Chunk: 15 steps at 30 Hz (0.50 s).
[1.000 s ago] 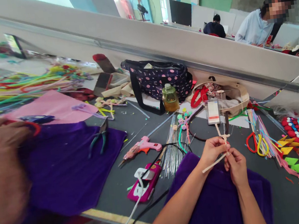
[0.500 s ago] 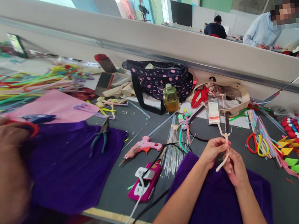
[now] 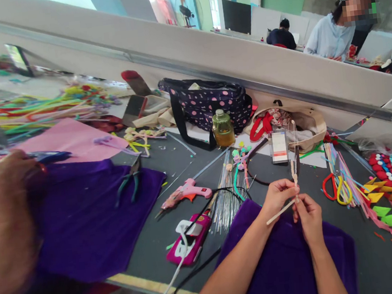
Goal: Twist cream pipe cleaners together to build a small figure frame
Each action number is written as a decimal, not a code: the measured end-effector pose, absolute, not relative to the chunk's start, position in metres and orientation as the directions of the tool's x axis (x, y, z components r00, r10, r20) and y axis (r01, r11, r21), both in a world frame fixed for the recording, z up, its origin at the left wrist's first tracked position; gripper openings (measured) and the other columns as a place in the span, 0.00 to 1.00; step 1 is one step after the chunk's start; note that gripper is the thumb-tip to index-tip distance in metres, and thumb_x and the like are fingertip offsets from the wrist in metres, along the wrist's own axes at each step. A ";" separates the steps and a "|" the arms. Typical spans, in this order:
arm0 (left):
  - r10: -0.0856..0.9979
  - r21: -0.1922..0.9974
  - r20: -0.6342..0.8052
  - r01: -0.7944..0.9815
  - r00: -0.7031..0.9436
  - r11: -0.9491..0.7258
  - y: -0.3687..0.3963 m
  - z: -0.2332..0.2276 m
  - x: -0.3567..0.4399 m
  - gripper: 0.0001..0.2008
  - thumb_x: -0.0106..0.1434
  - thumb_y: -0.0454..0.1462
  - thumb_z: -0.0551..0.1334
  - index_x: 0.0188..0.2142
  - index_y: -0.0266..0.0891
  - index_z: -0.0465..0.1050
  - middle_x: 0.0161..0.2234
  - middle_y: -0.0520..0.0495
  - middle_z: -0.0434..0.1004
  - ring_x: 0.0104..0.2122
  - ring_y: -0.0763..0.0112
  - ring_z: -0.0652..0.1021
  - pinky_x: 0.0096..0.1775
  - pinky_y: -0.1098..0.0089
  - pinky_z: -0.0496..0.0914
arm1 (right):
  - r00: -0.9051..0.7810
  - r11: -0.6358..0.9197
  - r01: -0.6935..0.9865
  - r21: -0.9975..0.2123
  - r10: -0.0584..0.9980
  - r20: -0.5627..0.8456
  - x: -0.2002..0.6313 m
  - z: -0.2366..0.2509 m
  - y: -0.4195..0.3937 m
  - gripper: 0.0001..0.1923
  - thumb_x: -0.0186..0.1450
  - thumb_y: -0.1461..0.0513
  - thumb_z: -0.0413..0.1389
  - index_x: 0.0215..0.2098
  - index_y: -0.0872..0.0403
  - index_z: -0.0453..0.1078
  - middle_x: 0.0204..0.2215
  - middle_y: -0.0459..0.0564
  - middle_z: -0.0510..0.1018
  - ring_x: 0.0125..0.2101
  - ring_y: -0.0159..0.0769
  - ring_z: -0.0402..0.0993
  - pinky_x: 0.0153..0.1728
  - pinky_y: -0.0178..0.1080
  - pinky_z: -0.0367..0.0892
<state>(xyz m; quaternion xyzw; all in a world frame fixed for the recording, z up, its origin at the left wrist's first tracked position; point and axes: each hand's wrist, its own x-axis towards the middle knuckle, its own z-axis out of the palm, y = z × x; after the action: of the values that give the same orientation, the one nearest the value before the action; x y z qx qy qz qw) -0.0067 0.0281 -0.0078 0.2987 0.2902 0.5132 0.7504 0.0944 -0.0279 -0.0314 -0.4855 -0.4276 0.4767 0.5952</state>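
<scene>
My left hand (image 3: 278,197) pinches a cream pipe cleaner piece (image 3: 294,171) upright at its middle, fingers closed. Just below, my right hand (image 3: 308,210) is also closed on the lower part of it, fingertips touching those of the left. One loose end of the pipe cleaner sticks out to the lower left, across my left wrist. Thin upper ends rise above my fingers. Under both hands lies a purple cloth (image 3: 265,261) on the dark table. A pair of scissors with red and yellow handles (image 3: 343,190) lies right of my hands.
A pink glue gun (image 3: 194,189), a magenta power strip (image 3: 191,246) with cords and a bundle of clear sticks (image 3: 225,205) lie to the left. Pliers (image 3: 131,180) rest on another purple cloth (image 3: 84,225). A co-worker's blurred hand (image 3: 6,220) holds scissors at far left.
The loose end of the pipe cleaner has swung outward to the left. Its upper prongs look closer together. The co-worker's scissors have come up into view at left.
</scene>
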 end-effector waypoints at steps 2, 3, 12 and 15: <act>0.945 0.748 -0.123 -0.597 0.303 0.289 0.028 -0.008 -0.006 0.13 0.41 0.37 0.74 0.22 0.32 0.73 0.25 0.49 0.75 0.19 0.80 0.70 0.25 0.76 0.63 | 0.187 0.068 -0.168 -0.983 0.982 0.036 0.095 -0.031 -0.027 0.10 0.61 0.56 0.58 0.28 0.54 0.69 0.18 0.39 0.66 0.14 0.23 0.60 0.14 0.27 0.60; 0.944 0.749 -0.116 -0.597 0.308 0.287 0.028 -0.008 -0.006 0.13 0.41 0.37 0.74 0.23 0.32 0.73 0.25 0.49 0.75 0.20 0.80 0.70 0.25 0.76 0.63 | 0.183 0.055 -0.224 -0.973 0.983 0.014 0.095 -0.031 -0.027 0.10 0.61 0.56 0.58 0.28 0.54 0.69 0.18 0.39 0.66 0.14 0.22 0.58 0.13 0.26 0.59; 0.883 0.730 -0.084 -0.575 0.461 0.370 0.029 -0.008 -0.011 0.15 0.46 0.38 0.72 0.32 0.32 0.76 0.26 0.47 0.75 0.24 0.76 0.73 0.29 0.75 0.66 | 0.004 -0.154 -0.589 -0.793 0.981 -0.194 0.091 -0.027 -0.025 0.11 0.57 0.57 0.61 0.25 0.54 0.65 0.15 0.36 0.62 0.11 0.19 0.49 0.09 0.23 0.51; 0.909 0.707 -0.100 -0.614 0.404 0.351 0.029 -0.009 -0.010 0.13 0.42 0.36 0.74 0.26 0.32 0.74 0.26 0.48 0.75 0.24 0.76 0.73 0.29 0.75 0.66 | 0.021 -0.129 -0.570 -0.812 0.985 -0.171 0.090 -0.025 -0.026 0.11 0.57 0.57 0.61 0.25 0.54 0.65 0.15 0.36 0.62 0.11 0.19 0.50 0.09 0.23 0.53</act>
<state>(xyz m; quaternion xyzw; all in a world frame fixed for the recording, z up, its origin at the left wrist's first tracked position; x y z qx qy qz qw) -0.0102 0.0295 -0.0085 0.2971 0.2484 0.4860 0.7835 0.0902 -0.0261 -0.0251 -0.3846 -0.2699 0.6454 0.6023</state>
